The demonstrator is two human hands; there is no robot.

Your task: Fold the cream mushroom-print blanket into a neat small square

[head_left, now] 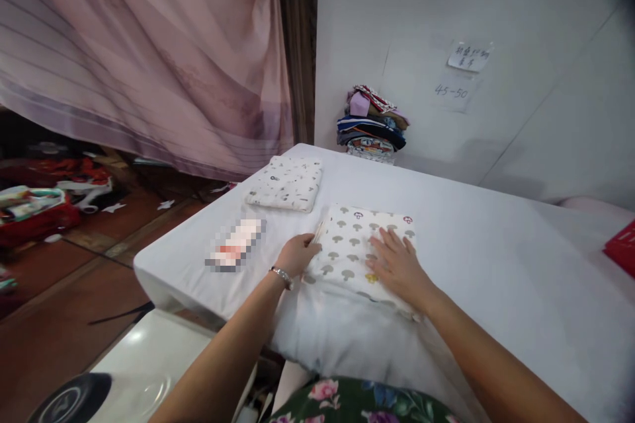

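Note:
A folded white cloth with a mushroom print (354, 238) lies on the white-covered table (496, 277) in front of me. My left hand (296, 256), with a bracelet at the wrist, is closed on the cloth's left edge. My right hand (397, 263) lies flat on top of the cloth with its fingers stretched out. A second folded white cloth with small prints (286, 183) rests farther back to the left, apart from both hands.
A small blurred-out item (234, 244) lies left of my left hand. A stack of folded coloured clothes (372, 124) stands at the wall. A red object (621, 248) sits at the right edge. Pink curtain and floor clutter are to the left.

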